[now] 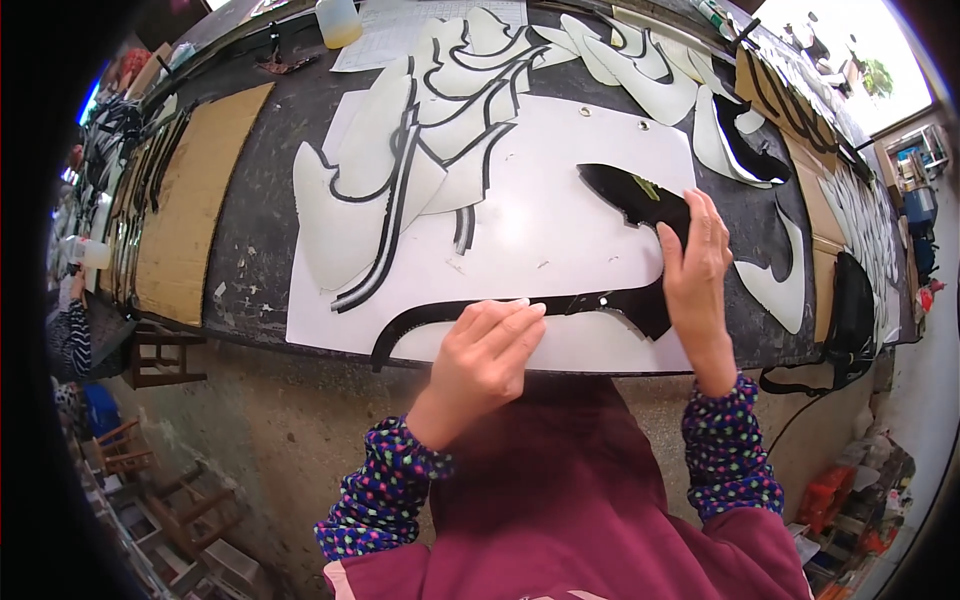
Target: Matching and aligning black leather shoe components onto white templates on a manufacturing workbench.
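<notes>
A glossy black curved piece, looking like a shoe upper part (610, 188), lies on a white board (560, 240) at the table's near edge. A long narrow black strip (425, 316) runs left from its lower end; whether the two are joined I cannot tell. My left hand (485, 355) has its fingers pressed together on the strip's middle. My right hand (700, 270) lies over the piece's right edge, fingers stretched up and thumb apart. It hides part of the black material.
White curved pieces with black edging (400, 180) are piled on the board's left. More white pieces (640, 75) lie at the far right. Brown cardboard sheets (195, 210) flank the board. A bottle of yellowish liquid (339, 22) stands at the back. A black bag (848, 310) hangs at the right edge.
</notes>
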Demonstrator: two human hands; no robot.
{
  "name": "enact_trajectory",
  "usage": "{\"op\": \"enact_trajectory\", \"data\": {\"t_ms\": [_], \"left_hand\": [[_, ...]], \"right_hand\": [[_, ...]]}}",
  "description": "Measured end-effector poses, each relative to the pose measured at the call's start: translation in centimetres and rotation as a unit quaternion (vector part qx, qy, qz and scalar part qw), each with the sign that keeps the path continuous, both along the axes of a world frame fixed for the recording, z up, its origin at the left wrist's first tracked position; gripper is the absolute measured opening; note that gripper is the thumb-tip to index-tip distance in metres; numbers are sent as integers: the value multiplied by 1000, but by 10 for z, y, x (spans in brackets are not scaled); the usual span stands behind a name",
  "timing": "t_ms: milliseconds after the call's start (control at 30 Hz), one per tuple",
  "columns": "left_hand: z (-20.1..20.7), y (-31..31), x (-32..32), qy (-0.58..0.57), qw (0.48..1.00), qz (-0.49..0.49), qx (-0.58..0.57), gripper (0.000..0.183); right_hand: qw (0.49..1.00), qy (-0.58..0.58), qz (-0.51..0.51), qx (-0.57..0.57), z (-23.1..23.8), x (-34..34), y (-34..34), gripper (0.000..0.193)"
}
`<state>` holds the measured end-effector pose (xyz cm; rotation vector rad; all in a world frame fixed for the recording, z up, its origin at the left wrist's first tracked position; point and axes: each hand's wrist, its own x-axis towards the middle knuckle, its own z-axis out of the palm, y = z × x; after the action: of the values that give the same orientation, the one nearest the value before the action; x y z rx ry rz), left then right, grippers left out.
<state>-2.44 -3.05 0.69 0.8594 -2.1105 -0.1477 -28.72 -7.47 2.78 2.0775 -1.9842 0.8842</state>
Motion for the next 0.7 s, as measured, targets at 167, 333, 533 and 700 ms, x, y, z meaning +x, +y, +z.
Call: {"op": "enact_trajectory", "data": {"t_ms": [167, 333, 533, 700], "left_hand": [[9, 0, -4, 115, 981, 9, 158, 17], [22, -8, -23, 39, 986, 40, 158, 22], [21, -17, -33, -67, 992, 38, 99, 31], [21, -22, -30, -115, 991, 21, 59, 26]], "right_hand": [[998, 36, 14, 47, -25, -33, 10, 52], [997, 80, 0, 16, -36, -25, 11, 47], [997, 79, -4, 13, -37, -25, 13, 46], [997, 73, -6, 10, -35, -24, 13, 46]]}}
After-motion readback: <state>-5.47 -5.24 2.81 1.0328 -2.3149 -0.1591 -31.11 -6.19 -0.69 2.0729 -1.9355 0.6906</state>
